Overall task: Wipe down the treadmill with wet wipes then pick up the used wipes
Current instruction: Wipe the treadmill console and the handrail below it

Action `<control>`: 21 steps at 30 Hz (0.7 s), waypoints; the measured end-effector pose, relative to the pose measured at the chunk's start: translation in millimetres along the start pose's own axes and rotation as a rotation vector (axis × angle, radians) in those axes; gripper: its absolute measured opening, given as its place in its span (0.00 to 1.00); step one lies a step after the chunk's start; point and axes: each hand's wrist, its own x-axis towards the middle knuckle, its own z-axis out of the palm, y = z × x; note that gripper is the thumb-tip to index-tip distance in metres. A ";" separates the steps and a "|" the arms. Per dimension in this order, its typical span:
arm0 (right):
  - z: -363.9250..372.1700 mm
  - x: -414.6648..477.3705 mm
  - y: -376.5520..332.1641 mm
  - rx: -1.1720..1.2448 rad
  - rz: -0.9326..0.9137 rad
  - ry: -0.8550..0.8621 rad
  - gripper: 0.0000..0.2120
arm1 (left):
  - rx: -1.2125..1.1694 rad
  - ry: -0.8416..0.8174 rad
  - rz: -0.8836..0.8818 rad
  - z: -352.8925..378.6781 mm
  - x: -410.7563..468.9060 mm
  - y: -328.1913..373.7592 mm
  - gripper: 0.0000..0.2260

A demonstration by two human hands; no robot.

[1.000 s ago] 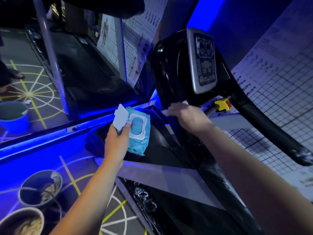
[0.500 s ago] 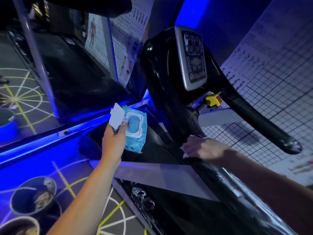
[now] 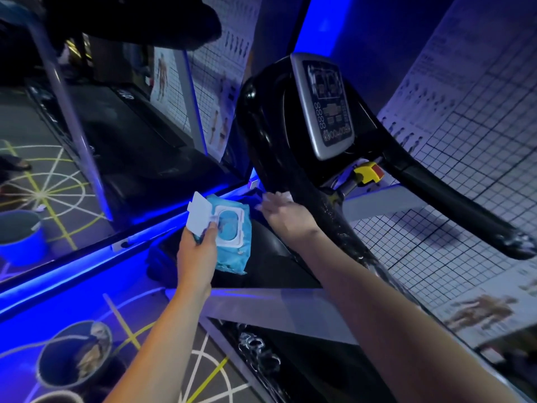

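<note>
Up by the console (image 3: pixel 325 106), right hand (image 3: pixel 286 212) presses a wipe (image 3: pixel 283 196) flat on the handrail (image 3: pixel 340 228) — rail running back toward the person — left hand (image 3: pixel 199 248) gripping the wipes pack (image 3: pixel 232 242).

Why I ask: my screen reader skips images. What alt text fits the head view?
A person's right hand presses a white wet wipe against the glossy black treadmill handrail below the grey console panel. The left hand holds a light-blue soft pack of wipes, its white flip lid open.

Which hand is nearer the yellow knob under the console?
Right. The right hand is on the black rail, left of the knob; the left hand holds a blue wipes pack farther left.
</note>
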 end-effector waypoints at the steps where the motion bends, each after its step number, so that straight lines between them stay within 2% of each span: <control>1: -0.9 -4.3 0.5 -0.069 0.011 -0.034 0.06 | -0.004 0.006 0.004 -1.3 1.5 -0.1 0.21; 4: 13.2 -35.9 17.1 -0.112 0.015 -0.097 0.06 | 0.006 0.010 0.007 -6.0 6.2 -1.6 0.22; 6: 37.7 -69.0 38.0 0.014 0.056 -0.300 0.13 | 0.019 0.010 0.010 -7.5 9.0 -2.9 0.22; 7: 49.2 -84.6 44.5 0.088 -0.082 -0.382 0.14 | 0.019 0.012 0.006 -7.5 10.5 -5.1 0.23; 8: 57.5 -98.6 47.7 0.278 -0.179 -0.313 0.13 | 0.013 0.013 0.011 -7.0 11.6 -6.8 0.23; 9: 59.3 -110.9 45.6 0.739 -0.155 -0.302 0.08 | 0.003 0.017 0.013 -6.5 12.2 -7.8 0.23; 10: 58.6 -122.5 44.7 1.054 -0.120 -0.295 0.06 | -0.008 0.027 0.017 -5.8 12.7 -9.1 0.22; 11: 56.5 -129.2 43.8 1.029 -0.209 -0.272 0.08 | -0.024 0.040 0.021 -3.2 11.7 -9.4 0.21; 13: 24.8 -132.4 41.4 0.436 -0.440 -0.130 0.06 | -0.069 0.085 0.042 4.6 9.1 -10.2 0.19; 14: 11.1 -126.7 39.9 0.260 -0.456 -0.133 0.08 | -0.102 0.116 0.053 9.6 6.3 -8.1 0.19; 15: -2.9 -116.1 39.4 0.187 -0.428 -0.135 0.09 | -0.146 0.143 0.065 13.9 3.4 -5.4 0.19; 16: -14.7 -106.0 40.6 0.245 -0.379 -0.120 0.09 | -0.189 0.162 0.079 18.2 0.8 -3.7 0.20; 18: -43.3 -86.0 42.6 0.566 -0.168 0.014 0.15 | -0.258 0.180 0.102 26.3 -2.5 -1.4 0.20; 20: -59.7 -73.9 54.6 0.760 0.040 0.248 0.19 | -0.302 0.178 0.106 32.4 -3.9 -1.9 0.20; 21: -61.5 -70.8 65.7 0.824 0.180 0.303 0.21 | -0.319 0.169 0.110 35.1 -5.6 -2.3 0.21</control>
